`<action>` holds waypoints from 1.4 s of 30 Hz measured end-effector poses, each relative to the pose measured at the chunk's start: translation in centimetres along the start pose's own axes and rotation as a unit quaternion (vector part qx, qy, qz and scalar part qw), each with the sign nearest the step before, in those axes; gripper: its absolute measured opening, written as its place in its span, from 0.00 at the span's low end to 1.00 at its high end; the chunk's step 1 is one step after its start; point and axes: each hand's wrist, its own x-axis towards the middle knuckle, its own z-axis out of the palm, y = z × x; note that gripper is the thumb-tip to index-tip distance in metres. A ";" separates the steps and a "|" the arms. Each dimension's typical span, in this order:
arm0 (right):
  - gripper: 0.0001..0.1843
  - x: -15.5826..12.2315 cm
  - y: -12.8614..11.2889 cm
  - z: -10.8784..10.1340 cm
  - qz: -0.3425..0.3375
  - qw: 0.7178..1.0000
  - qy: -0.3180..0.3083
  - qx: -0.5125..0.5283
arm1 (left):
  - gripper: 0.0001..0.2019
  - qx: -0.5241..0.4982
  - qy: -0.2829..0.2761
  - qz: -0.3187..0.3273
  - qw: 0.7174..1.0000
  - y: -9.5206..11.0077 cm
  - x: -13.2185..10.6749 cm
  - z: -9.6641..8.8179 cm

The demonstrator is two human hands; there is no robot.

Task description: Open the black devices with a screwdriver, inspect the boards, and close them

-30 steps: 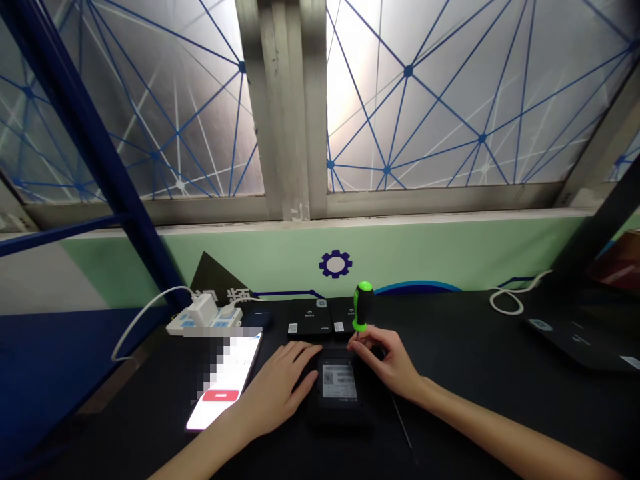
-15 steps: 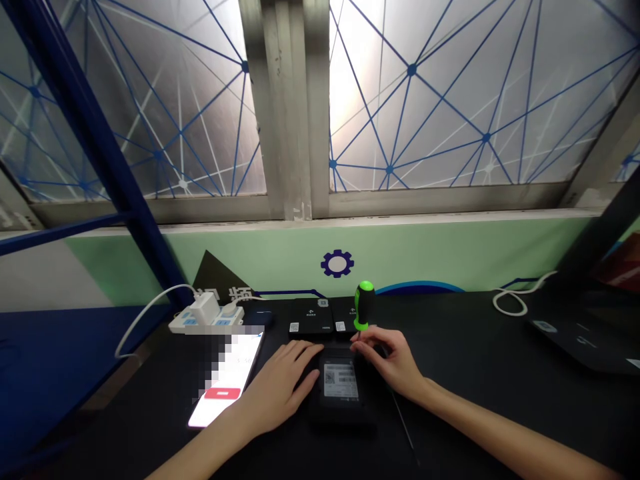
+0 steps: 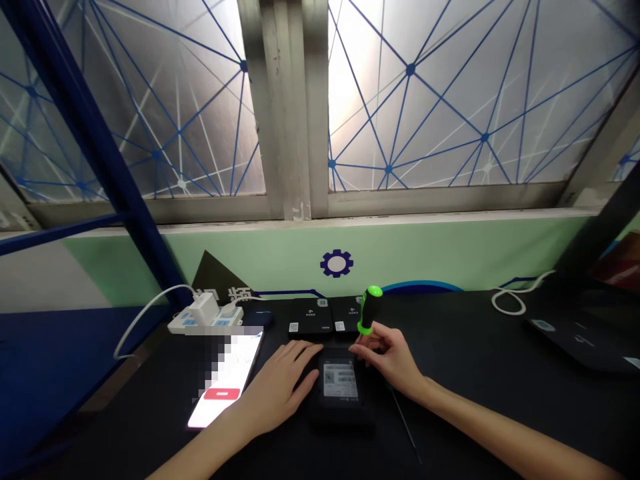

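A small black box (image 3: 341, 392) with a white label lies on the dark table in front of me. My left hand (image 3: 281, 390) rests flat against its left side, fingers stretched out and touching the box. My right hand (image 3: 389, 359) pinches the shaft of a screwdriver (image 3: 369, 311) with a green and black handle. The screwdriver stands nearly upright at the box's far right corner, its handle leaning a little to the right.
A lit phone (image 3: 227, 388) lies left of my left hand. Behind it sits a white power strip (image 3: 205, 317) with a plug and cable. Two flat black devices (image 3: 311, 315) lie at the table's back. A white cable (image 3: 510, 300) and another black device (image 3: 580, 339) are at the right.
The screwdriver handle has tilted to the right and my right hand has shifted slightly right with it. My left hand has stayed on the box.
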 end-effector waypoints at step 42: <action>0.11 -0.7 -0.1 -0.6 -0.112 0.992 -0.018 -0.045 | 0.20 -0.008 -0.019 -0.008 1.000 -0.2 0.0 0.2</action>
